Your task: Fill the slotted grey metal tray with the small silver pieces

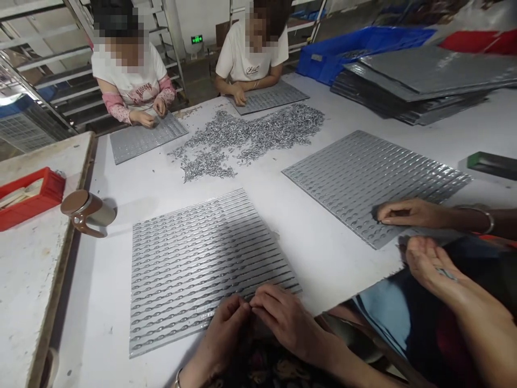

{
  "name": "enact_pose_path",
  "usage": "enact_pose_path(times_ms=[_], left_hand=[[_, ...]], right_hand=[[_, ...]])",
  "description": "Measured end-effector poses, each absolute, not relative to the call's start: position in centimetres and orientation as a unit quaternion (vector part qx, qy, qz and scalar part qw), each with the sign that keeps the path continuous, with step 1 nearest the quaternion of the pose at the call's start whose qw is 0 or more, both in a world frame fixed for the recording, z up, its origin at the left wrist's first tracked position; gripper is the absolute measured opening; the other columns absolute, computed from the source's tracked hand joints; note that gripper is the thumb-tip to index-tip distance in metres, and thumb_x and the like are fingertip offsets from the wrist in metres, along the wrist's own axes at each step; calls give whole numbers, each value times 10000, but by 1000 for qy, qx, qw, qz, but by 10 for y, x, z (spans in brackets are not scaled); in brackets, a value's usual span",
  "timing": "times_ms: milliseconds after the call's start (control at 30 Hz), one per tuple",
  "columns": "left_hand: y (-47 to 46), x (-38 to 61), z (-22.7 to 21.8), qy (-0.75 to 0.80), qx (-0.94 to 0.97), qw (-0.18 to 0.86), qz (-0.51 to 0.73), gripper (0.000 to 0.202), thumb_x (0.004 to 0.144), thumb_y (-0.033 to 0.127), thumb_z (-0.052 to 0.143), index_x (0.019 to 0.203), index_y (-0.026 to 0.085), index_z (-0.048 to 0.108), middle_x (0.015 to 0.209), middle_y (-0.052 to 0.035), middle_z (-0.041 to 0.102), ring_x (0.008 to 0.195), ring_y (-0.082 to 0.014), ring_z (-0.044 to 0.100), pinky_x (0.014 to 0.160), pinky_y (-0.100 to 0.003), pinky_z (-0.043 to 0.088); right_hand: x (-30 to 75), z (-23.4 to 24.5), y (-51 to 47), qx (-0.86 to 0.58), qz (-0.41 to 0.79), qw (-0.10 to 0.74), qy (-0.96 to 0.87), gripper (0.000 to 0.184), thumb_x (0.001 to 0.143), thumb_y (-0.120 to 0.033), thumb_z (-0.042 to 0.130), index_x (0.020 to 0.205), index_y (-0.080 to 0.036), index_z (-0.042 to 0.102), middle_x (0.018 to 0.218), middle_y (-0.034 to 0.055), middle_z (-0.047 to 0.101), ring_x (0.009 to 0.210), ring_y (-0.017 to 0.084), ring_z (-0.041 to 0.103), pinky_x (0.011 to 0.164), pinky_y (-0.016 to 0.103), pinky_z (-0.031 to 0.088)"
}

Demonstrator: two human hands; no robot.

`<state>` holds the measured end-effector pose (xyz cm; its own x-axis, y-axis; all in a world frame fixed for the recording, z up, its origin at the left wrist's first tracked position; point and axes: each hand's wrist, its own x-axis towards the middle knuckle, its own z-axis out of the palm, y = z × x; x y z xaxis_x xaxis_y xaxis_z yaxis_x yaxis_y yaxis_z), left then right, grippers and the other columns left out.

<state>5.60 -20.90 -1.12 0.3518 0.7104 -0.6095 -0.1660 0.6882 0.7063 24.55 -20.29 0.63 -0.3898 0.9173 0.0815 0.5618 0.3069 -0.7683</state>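
My left hand [226, 328] and my right hand [283, 315] meet at the near edge of a grey ribbed plastic tray [202, 264] on the white table [315, 253]. Both hands have their fingers curled together, fingertips touching each other over the tray's front edge. What they pinch, if anything, is hidden. The tray's grooves hold rows of small silver metal parts. A large loose pile of the same metal parts [250, 134] lies in the middle of the table, out of reach of my hands.
A co-worker's hands [407, 213] rest on a second tray [375, 178] at right. Two people sit at the far side with their own trays. A brown mug [86, 211] lies at left, by a red bin [30, 196]. Stacked trays [424, 81] and blue crate at back right.
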Motion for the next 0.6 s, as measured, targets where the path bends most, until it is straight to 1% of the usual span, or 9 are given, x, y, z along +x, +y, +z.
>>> enact_pose_path(times_ms=[67,167,233,333,400,433,500,533,600], left_hand=[[-208,56,-8,514,339,741,268,393,834,559,712,756,188,606,633,34,496,572,-114,395,528,-239,298],[-206,57,-6,533,439,682,240,378,874,536,672,755,180,634,682,9,535,647,-135,427,570,-245,324],[-207,58,-5,529,454,680,228,374,879,527,671,755,175,646,686,3,542,648,-136,428,561,-245,315],[-208,56,-4,518,362,733,250,357,850,524,711,789,177,653,657,16,535,578,-113,409,513,-235,280],[-206,51,0,509,262,765,296,325,793,480,779,839,177,669,665,18,561,543,-100,422,485,-222,276],[-203,47,3,504,220,769,325,312,760,437,813,862,173,681,700,6,597,550,-101,456,480,-216,296],[-195,35,12,504,171,754,384,297,706,338,857,888,155,710,827,-46,677,633,-122,553,508,-214,377],[-191,27,17,510,157,740,410,294,693,298,868,895,144,723,896,-75,704,689,-135,592,542,-217,420],[-182,13,26,528,130,711,446,322,670,255,894,921,127,738,952,-109,729,738,-146,627,587,-216,465]], right_hand=[[248,7,-202,-481,383,265,-743,193,1011,-218,482,945,-238,662,928,30,671,880,182,660,798,320,552],[253,13,-199,-491,432,229,-721,148,928,-147,561,899,-247,666,905,-5,694,871,164,680,806,296,558],[258,19,-197,-486,440,218,-723,180,877,-109,600,891,-274,672,871,-16,714,847,169,697,790,288,574],[266,24,-190,-466,434,238,-733,289,887,-97,602,989,-351,694,927,-3,753,901,180,726,811,268,594],[269,20,-183,-486,419,268,-719,288,921,-132,582,1028,-376,692,967,17,758,929,191,730,801,278,596],[269,17,-179,-507,411,283,-703,250,934,-159,575,1013,-367,688,945,27,755,899,196,731,771,296,593],[267,8,-169,-539,408,297,-674,165,950,-211,560,951,-335,669,864,35,743,804,196,719,707,325,572],[265,4,-164,-548,413,296,-665,149,955,-225,550,918,-322,657,816,30,733,755,190,706,687,331,559],[258,-3,-157,-551,421,285,-661,160,956,-229,534,864,-304,642,755,19,716,702,179,686,668,331,540]])
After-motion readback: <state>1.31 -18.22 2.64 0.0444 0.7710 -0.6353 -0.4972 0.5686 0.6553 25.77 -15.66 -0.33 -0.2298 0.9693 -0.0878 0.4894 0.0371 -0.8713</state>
